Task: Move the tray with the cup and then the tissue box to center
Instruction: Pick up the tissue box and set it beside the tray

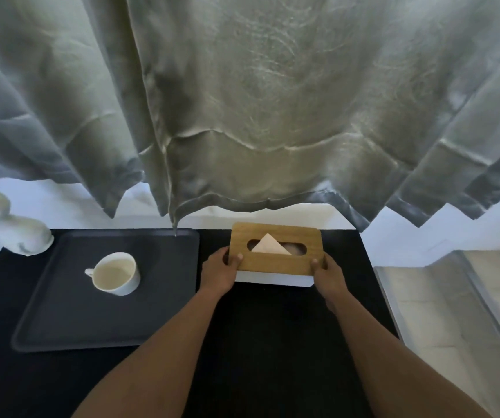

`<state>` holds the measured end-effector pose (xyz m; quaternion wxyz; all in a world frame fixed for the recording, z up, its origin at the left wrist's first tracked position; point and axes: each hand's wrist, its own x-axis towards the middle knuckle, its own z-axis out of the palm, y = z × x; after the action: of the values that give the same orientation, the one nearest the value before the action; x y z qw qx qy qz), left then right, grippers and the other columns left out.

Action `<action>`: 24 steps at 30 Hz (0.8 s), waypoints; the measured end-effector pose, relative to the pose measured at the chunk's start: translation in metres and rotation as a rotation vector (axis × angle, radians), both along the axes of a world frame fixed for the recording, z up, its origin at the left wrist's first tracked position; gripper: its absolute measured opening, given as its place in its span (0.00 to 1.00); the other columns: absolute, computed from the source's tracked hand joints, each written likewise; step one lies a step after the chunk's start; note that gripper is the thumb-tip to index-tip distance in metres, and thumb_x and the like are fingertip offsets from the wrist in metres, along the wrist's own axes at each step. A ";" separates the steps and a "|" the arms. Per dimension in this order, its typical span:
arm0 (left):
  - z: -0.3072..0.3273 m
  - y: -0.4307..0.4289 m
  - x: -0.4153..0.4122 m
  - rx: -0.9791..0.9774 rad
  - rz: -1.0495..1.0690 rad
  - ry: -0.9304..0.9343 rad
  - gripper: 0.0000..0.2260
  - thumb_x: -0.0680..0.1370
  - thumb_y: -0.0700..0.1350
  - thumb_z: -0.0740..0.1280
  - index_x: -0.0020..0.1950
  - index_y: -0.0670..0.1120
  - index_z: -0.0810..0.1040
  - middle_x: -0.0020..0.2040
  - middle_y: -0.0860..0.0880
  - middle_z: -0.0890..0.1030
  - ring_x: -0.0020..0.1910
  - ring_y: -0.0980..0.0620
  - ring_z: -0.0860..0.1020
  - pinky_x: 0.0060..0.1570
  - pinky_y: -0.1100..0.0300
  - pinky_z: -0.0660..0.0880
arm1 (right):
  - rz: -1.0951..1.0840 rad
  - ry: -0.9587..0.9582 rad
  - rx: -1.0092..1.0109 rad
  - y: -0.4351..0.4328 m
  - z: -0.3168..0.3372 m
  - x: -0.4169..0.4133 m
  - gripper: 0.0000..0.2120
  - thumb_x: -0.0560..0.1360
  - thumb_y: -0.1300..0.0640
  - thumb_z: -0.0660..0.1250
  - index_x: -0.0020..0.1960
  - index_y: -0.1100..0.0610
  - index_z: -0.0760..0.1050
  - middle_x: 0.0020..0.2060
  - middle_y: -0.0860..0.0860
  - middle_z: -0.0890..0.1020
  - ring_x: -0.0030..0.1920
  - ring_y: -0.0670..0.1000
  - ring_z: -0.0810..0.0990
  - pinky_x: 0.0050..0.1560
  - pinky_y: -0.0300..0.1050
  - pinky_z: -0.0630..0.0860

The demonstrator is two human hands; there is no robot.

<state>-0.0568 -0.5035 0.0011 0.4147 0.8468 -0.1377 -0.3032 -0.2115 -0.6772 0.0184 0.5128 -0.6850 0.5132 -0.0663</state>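
Observation:
A dark grey tray (61, 324) lies on the left half of the black table top, with a white cup (117, 274) standing upright on it, handle to the left. To its right, near the table's far edge, sits the tissue box (275, 260), white with a wooden lid and a tissue poking from the slot. My left hand (220, 274) grips the box's left end, thumb on the lid. My right hand (328, 277) grips its right end the same way.
A grey curtain (242, 116) hangs down just behind the table, its hem close above the tray and box. A white ceramic vase (16, 233) lies at the back left corner. The table's right edge borders a tiled floor (453, 312).

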 end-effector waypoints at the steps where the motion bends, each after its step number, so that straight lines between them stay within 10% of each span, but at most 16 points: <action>1: -0.001 -0.001 0.003 0.006 0.001 -0.005 0.23 0.79 0.56 0.62 0.72 0.49 0.70 0.67 0.45 0.77 0.65 0.44 0.75 0.65 0.47 0.72 | 0.004 0.007 0.001 -0.002 -0.001 0.005 0.18 0.81 0.53 0.56 0.69 0.56 0.67 0.57 0.53 0.75 0.59 0.55 0.74 0.65 0.56 0.70; 24: -0.013 -0.021 0.029 0.027 0.071 -0.012 0.22 0.79 0.57 0.61 0.71 0.50 0.70 0.66 0.46 0.77 0.66 0.43 0.75 0.66 0.43 0.71 | 0.019 0.053 -0.007 -0.033 -0.018 0.054 0.20 0.82 0.54 0.54 0.73 0.56 0.63 0.64 0.58 0.73 0.60 0.55 0.72 0.60 0.51 0.67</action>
<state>-0.0279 -0.5245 -0.0123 0.4131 0.8583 -0.1060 -0.2853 -0.1574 -0.7100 -0.0001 0.4973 -0.6932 0.5198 -0.0449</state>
